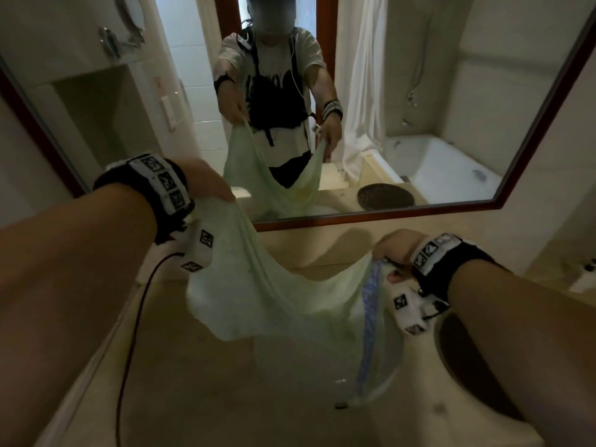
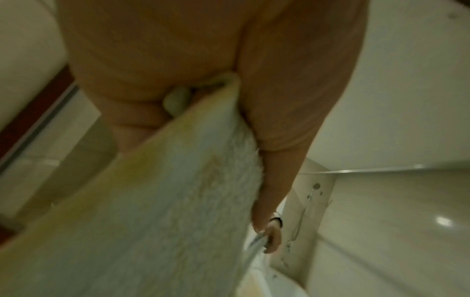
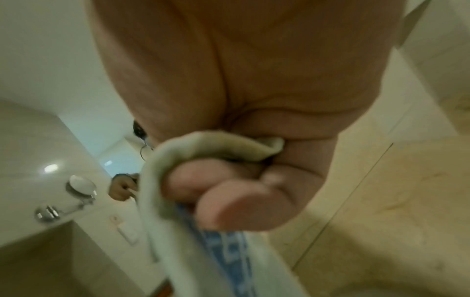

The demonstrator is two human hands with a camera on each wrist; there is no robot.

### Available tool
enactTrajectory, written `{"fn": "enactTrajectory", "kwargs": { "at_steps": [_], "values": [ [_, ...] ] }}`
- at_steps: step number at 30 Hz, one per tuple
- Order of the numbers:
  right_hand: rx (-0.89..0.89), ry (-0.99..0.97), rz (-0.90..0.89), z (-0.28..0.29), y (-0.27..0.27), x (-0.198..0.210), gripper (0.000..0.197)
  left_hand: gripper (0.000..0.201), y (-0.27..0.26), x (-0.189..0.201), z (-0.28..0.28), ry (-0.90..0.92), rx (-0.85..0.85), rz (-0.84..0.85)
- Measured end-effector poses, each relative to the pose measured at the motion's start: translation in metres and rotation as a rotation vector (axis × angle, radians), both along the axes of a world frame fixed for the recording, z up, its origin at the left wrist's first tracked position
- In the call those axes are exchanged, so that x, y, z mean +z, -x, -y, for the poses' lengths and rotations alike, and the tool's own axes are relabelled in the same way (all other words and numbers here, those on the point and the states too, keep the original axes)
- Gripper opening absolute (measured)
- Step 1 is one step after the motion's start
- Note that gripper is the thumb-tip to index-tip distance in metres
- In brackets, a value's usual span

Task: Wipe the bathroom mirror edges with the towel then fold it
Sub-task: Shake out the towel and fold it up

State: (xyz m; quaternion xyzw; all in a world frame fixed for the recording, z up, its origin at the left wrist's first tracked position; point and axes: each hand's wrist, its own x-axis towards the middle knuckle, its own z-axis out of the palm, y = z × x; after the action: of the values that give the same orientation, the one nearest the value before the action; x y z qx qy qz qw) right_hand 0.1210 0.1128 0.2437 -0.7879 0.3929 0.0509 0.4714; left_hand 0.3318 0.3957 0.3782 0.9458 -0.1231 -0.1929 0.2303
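A pale green towel (image 1: 274, 295) with a blue patterned band (image 1: 371, 304) hangs spread between my two hands above the beige counter. My left hand (image 1: 206, 183) grips its upper left corner, higher and close to the mirror (image 1: 419, 108). My right hand (image 1: 392, 253) pinches the other corner, lower and to the right. In the left wrist view the towel (image 2: 162, 201) runs from my left hand's fingers (image 2: 134, 114) down to my right hand (image 2: 271, 239). In the right wrist view my right hand's fingers (image 3: 229, 191) curl round the towel's edge (image 3: 218, 144). The mirror's dark red frame (image 1: 371, 214) runs just behind the towel.
A sink basin (image 1: 467, 366) lies under my right forearm. The beige counter (image 1: 193, 382) stretches below the towel. A wall-mounted shaving mirror (image 3: 78, 186) sits at the left. The big mirror reflects a bathtub (image 1: 445, 169), a shower curtain and a person holding the towel.
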Motion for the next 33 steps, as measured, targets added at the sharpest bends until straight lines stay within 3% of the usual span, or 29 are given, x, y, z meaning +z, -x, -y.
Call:
{"fn": "enactTrajectory", "kwargs": {
  "at_steps": [3, 6, 10, 13, 16, 20, 25, 33],
  "values": [
    [-0.054, -0.198, 0.157, -0.012, -0.014, 0.014, 0.027, 0.033, 0.009, -0.023, 0.014, 0.180, -0.017, -0.251],
    [-0.075, -0.420, 0.317, -0.031, -0.022, 0.027, 0.020, 0.012, 0.029, -0.036, 0.032, 0.330, -0.145, -0.336],
    [-0.117, -0.626, 0.402, -0.051, -0.025, 0.043, 0.011, 0.024, 0.052, -0.050, 0.052, 0.535, -0.317, -0.428],
    [-0.092, -0.744, 0.416, -0.059, -0.025, 0.050, 0.020, 0.025, 0.057, -0.057, 0.064, 0.574, -0.400, -0.422],
    [-0.072, -0.760, 0.445, -0.060, -0.024, 0.051, 0.035, 0.024, 0.066, -0.056, 0.077, 0.554, -0.446, -0.378],
    [-0.065, -0.698, 0.463, -0.056, -0.019, 0.049, 0.027, 0.014, 0.076, -0.051, 0.090, 0.483, -0.506, -0.285],
    [-0.047, -0.604, 0.454, -0.049, -0.014, 0.045, 0.025, 0.031, 0.085, -0.043, 0.101, 0.172, -0.678, 0.108],
    [0.151, -0.527, 0.371, -0.036, 0.004, 0.047, 0.011, 0.005, 0.096, -0.024, 0.111, 0.020, -0.769, 0.421]
  ]
}}
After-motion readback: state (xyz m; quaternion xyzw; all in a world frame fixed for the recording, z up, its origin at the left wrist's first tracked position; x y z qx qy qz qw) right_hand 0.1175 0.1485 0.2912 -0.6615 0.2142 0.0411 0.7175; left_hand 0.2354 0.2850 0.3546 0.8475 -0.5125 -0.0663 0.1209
